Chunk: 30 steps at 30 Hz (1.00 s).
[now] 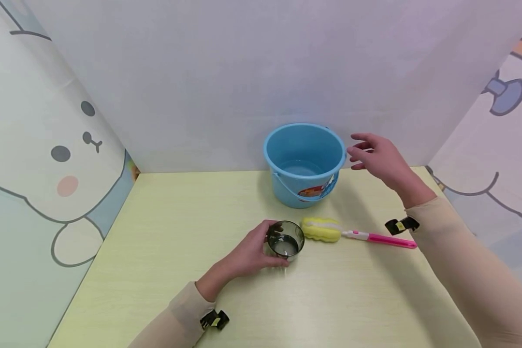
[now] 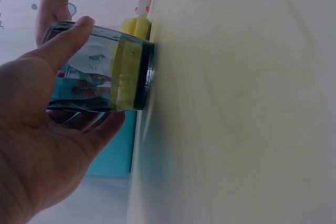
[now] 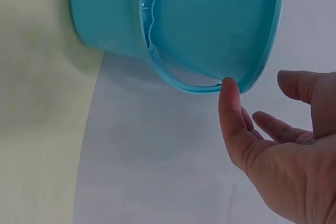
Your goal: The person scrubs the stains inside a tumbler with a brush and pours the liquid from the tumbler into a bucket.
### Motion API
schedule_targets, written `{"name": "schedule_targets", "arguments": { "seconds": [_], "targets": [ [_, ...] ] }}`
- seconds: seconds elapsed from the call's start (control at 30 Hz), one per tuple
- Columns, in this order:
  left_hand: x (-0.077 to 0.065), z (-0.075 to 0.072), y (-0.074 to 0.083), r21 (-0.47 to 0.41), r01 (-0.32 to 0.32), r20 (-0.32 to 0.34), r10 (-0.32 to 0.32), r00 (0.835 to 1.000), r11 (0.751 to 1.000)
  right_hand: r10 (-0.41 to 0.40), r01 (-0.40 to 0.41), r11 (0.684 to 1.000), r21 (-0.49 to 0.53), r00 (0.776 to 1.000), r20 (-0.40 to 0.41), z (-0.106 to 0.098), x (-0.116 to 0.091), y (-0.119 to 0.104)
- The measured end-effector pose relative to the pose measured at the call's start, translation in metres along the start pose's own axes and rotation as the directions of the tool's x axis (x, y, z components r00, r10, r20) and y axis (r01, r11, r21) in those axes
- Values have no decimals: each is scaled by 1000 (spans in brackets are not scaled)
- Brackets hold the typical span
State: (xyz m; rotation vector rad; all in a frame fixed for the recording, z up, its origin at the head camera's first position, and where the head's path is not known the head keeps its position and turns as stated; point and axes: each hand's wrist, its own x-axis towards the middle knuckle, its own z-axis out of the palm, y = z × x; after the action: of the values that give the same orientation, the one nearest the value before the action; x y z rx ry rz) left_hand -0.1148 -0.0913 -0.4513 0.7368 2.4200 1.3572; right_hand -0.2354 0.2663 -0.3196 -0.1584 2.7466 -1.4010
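My left hand (image 1: 253, 252) holds a dark tinted glass (image 1: 285, 242) from its left side, thumb and fingers curved round the wall. In the left wrist view the glass (image 2: 97, 72) has its base at the tabletop. Whether liquid is in it, I cannot tell. Up at the right, my right hand (image 1: 383, 159) is raised beside the rim of a blue bucket (image 1: 282, 186), fingers spread and loosely bent, with nothing in them. In the right wrist view a fingertip overlaps the bucket's handle end (image 3: 197, 88); contact is unclear.
A bottle brush with a yellow sponge head (image 1: 322, 230) and a pink handle (image 1: 391, 240) lies right of the glass, in front of the bucket. The pale table (image 1: 178, 217) ends at a white back wall (image 1: 191, 87). Cartoon-printed panels (image 1: 39, 145) flank both sides.
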Motion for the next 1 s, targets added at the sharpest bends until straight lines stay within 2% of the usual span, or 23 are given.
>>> {"name": "schedule_targets", "arguments": {
  "seconds": [0.43,0.77,1.0],
  "targets": [
    [-1,0,1,-8,-7,-4,7,1000,1000,57,-60,997,57,997,51,4,31,-8],
    [-2,0,1,-5,-3,0,3,1000,1000,40,-42,998,44,998,45,5,34,-12],
    [-1,0,0,5,-3,-4,3,1000,1000,50,-54,997,56,996,74,3,33,-11]
  ]
}}
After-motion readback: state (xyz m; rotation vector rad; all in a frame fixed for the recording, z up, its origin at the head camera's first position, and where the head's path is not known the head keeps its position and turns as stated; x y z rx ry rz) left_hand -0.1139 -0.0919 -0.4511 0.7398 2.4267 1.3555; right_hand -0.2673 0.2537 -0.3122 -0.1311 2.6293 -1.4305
